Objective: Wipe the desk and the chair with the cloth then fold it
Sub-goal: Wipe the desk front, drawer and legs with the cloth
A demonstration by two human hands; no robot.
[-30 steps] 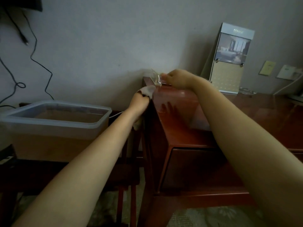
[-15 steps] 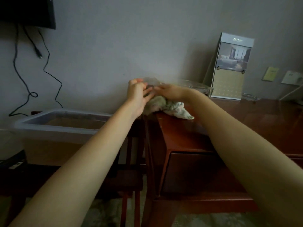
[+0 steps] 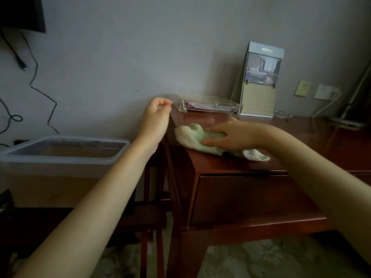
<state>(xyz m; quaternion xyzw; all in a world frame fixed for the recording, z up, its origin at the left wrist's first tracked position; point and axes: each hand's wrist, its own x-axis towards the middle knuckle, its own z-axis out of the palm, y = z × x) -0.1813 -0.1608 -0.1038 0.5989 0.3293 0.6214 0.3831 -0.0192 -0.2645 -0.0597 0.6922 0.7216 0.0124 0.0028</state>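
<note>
A crumpled pale green and white cloth lies on the left end of the dark red wooden desk. My right hand rests flat on the cloth, fingers spread and pointing left, pressing it to the desktop. My left hand hovers at the desk's far left corner, fingers loosely curled with nothing in them, close to the end of a clear acrylic tray. No chair seat shows clearly.
The acrylic tray lies along the wall at the desk's back. A standing calendar is right of it. A translucent plastic bin sits on a low stand left of the desk. Cables hang on the wall at the left.
The cloth went from my left hand at the desk's edge onto the desktop under my right hand. My left hand let go and drew back to the corner; the tray now lies flat.
</note>
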